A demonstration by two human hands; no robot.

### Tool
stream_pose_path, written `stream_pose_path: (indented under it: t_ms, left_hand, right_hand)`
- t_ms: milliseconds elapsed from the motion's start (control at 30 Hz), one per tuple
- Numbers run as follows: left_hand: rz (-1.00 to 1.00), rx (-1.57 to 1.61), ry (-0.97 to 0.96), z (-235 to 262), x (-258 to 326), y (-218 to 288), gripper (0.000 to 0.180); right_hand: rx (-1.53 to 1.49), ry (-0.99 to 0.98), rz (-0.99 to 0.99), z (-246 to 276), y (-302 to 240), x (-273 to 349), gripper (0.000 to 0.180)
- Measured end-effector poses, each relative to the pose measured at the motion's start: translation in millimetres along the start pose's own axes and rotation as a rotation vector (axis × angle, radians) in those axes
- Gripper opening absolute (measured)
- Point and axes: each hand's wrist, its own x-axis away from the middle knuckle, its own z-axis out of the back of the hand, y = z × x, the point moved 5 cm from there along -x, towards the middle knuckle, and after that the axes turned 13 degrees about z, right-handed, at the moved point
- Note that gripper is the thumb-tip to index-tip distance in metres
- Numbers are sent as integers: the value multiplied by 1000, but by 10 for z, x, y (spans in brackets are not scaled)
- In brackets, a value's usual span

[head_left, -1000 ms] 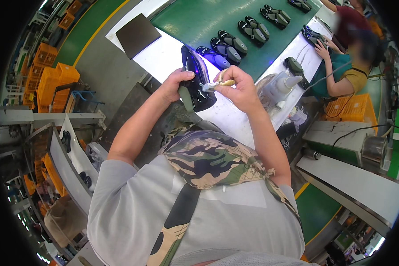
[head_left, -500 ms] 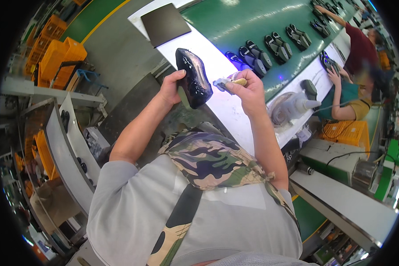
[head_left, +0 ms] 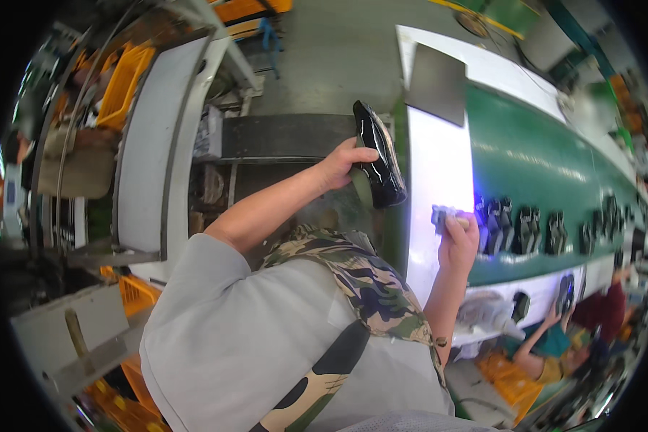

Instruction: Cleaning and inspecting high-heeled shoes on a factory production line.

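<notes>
My left hand grips a glossy black shoe with an olive-green sole, its thumb over the side and its fingers around the sole. The shoe is held up in the air beside the white bench, tilted, with its pale inside partly showing. My right hand is closed on a crumpled pale cloth, held above the white bench to the right of the shoe and apart from it. Something yellowish shows in the same grip, too blurred to name.
Several black shoes stand in pairs on the green belt. A dark flat board lies on the bench's far part. Beside my right forearm is a translucent squeeze bottle. Right of it, a co-worker's hands hold a shoe.
The view has swung left, so bench and belt sit differently in the picture. My right hand with the cloth is farther from the shoe. Both holds stay the same.
</notes>
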Motion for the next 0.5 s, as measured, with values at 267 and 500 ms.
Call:
stream_pose_path:
  t_ms: [267,500]
  left_hand:
    - [-249,32,350,755,1187,734,42]
    - [-480,99,748,1576,2663,1488,36]
  right_hand:
    - [-49,-60,-294,-242,812,-148,21]
    - [-51,-213,-367,-938,1100,-344,20]
